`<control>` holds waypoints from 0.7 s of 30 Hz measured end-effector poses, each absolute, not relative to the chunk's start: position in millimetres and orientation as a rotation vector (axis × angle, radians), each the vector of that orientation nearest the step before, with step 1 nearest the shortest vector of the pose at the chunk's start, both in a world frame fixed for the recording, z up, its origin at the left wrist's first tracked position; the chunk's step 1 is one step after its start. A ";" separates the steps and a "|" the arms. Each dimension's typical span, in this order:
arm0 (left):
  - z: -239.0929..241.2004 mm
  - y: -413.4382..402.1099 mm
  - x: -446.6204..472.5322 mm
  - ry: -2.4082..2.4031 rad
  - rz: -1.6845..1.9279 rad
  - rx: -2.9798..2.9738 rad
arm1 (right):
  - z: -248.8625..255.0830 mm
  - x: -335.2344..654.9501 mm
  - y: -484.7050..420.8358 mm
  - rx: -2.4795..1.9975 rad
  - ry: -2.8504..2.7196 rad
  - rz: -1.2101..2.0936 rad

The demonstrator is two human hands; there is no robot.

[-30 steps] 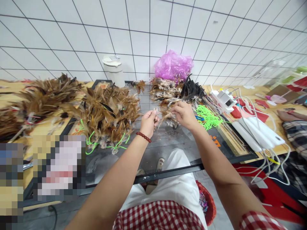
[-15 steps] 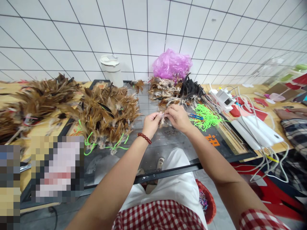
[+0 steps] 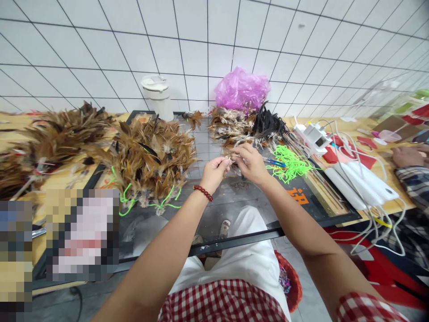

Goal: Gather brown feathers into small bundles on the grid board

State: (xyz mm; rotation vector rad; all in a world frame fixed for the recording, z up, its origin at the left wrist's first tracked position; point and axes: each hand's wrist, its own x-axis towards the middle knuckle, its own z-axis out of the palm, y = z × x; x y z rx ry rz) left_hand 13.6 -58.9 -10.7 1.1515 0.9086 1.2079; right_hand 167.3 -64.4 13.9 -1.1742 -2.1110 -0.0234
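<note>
My left hand and my right hand meet over a glass-topped table, both pinched on a small bunch of brown feathers held between them. A red bead bracelet circles my left wrist. Just behind my hands lies a heap of loose brown and black feathers. A tangle of neon green cord lies right of my right hand, with blue-handled scissors beside it.
A big pile of brown feather bundles tied with green cord sits to the left, more feathers further left. A white lidded cup and pink plastic bag stand by the tiled wall. White devices with cables lie right; another person's hand rests there.
My hands came together from slightly apart, closing on the small feather bunch and shifting a little toward the loose feather heap. The other person's hand at far right has moved.
</note>
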 end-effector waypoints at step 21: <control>-13.6 -51.8 12.5 0.959 1.396 0.985 | 14.3 177.2 -58.9 -1.088 -2.660 0.297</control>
